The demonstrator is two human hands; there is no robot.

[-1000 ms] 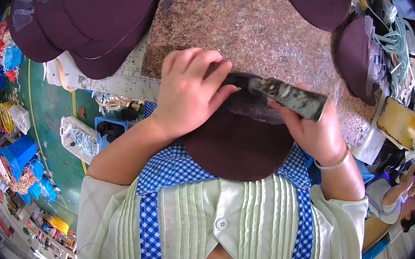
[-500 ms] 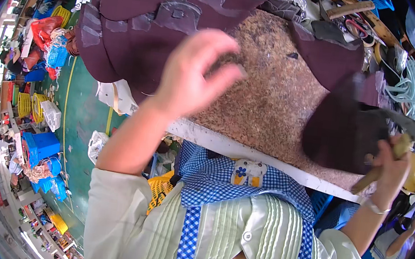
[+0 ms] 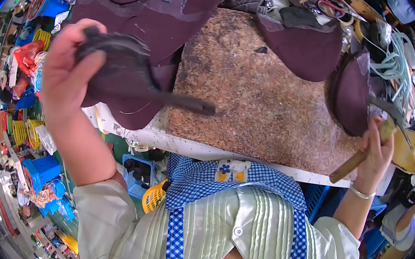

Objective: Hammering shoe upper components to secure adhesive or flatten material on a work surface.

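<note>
My left hand [image 3: 65,75] is raised at the left, its thumb and fingers pinching the edge of a dark maroon fabric piece [image 3: 119,76]. That piece is smeared by motion, and its dark edge reaches out over the speckled stone slab [image 3: 251,104]. At the right, my right hand [image 3: 375,161] grips a hammer [image 3: 349,167] by its wooden handle, the dark metal head pointing away from me. Just beyond that hand, a curved maroon piece [image 3: 352,97] rests at the slab's right edge. Another maroon piece [image 3: 301,50] lies flat at the slab's far right.
Several overlapping maroon pieces [image 3: 165,30] cover the far left. Scissors [image 3: 331,8] and pale blue cord [image 3: 396,64] clutter the far right. A yellowish round container [image 3: 412,153] stands beyond my right hand. A blue basket [image 3: 138,173] is below the table's left front edge.
My left hand was empty over the slab; it has moved left and taken hold of a maroon piece. The piece beside my right hand has shifted away from me. The hammer stays in that hand.
</note>
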